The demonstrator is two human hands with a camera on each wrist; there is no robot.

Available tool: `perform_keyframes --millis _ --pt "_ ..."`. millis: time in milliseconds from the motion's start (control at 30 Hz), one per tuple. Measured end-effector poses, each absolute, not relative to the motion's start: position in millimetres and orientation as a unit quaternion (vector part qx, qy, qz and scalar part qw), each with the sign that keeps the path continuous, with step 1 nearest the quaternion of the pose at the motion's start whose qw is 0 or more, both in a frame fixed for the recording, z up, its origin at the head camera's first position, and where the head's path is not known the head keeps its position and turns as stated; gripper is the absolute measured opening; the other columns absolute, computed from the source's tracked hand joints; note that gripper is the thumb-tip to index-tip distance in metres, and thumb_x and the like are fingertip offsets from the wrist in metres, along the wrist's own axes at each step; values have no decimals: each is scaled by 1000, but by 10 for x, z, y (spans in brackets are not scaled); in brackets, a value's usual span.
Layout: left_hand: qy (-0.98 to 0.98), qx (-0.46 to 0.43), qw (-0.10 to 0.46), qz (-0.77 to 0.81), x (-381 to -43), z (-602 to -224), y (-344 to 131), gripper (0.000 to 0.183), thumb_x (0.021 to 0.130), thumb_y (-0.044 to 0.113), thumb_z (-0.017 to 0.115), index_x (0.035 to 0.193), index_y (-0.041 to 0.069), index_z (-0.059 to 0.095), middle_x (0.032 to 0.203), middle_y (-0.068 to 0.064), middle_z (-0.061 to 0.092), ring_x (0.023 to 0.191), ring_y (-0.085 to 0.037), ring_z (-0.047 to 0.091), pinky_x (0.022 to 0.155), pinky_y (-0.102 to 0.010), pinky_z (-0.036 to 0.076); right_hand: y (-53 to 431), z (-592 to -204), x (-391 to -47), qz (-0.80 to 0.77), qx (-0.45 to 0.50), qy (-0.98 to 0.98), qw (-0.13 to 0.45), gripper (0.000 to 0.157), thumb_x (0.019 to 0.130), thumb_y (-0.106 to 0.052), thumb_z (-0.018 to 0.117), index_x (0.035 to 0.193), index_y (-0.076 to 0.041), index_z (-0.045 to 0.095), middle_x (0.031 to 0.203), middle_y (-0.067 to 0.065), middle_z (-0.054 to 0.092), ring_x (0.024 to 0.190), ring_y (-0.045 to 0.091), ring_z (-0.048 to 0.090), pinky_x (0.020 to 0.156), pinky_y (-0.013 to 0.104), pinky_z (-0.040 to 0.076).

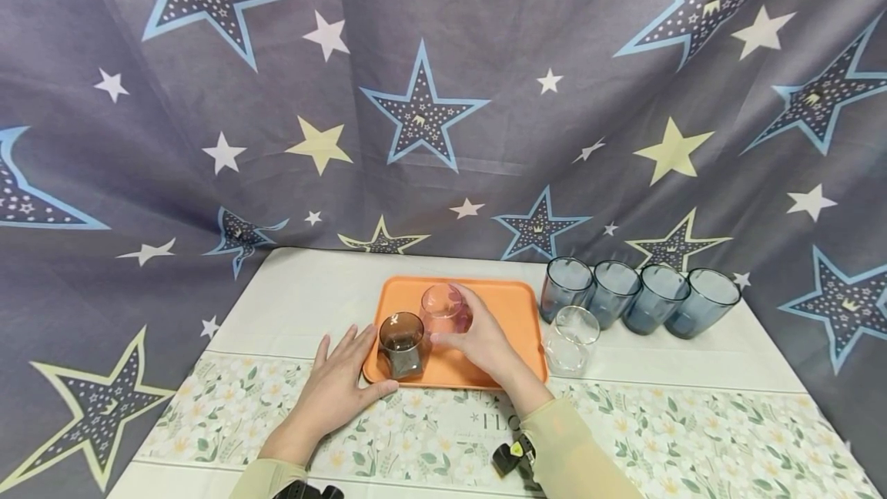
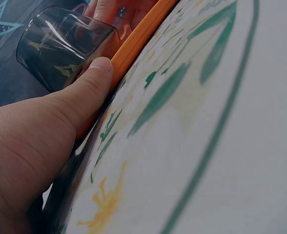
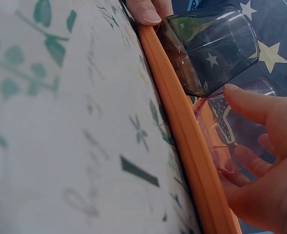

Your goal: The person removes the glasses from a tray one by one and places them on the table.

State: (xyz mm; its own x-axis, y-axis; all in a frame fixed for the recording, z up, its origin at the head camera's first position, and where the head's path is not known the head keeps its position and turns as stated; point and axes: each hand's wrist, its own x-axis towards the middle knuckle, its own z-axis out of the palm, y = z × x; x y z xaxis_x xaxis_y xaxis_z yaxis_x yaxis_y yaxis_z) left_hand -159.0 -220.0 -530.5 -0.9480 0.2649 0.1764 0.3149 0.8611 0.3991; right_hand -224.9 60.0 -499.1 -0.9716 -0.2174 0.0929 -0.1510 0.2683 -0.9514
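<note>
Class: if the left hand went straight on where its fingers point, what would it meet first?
Probably the orange tray, at its left edge; the left hand seems to touch its rim, though depth is unclear.

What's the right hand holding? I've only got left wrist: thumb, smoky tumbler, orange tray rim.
Observer: Head view: the right hand has its thumb and fingers around a pink-tinted tumbler.
Operator: Copy. Any other tumblers off the tray?
Observer: Yes, four blue-tinted tumblers standing in a row, to the right of the orange tray.
Operator: Anything in front of that row?
Observer: One clear tumbler, on the person's side of the row's left end, close by the tray's right edge. Can't tell if it touches.
</note>
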Motion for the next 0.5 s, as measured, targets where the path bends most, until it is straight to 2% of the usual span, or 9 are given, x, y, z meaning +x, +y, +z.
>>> perform_keyframes --millis 200,500 --pt "-962 -150 58 -220 -1585 -5308 -2205 109 94 74 74 171 3 41 171 -17 46 163 -41 32 131 -72 5 610 -4992 -2244 -579 -111 807 22 93 84 -10 99 163 -12 52 148 14 59 122 28 63 105 44 57" --pt "-962 -150 55 -220 -1587 -5304 -2205 109 95 75 72 171 4 40 171 -16 45 164 -40 31 132 -71 4 663 -4966 -2230 -585 -99 805 4 87 82 -5 99 158 -8 56 143 19 59 125 35 65 106 47 59"
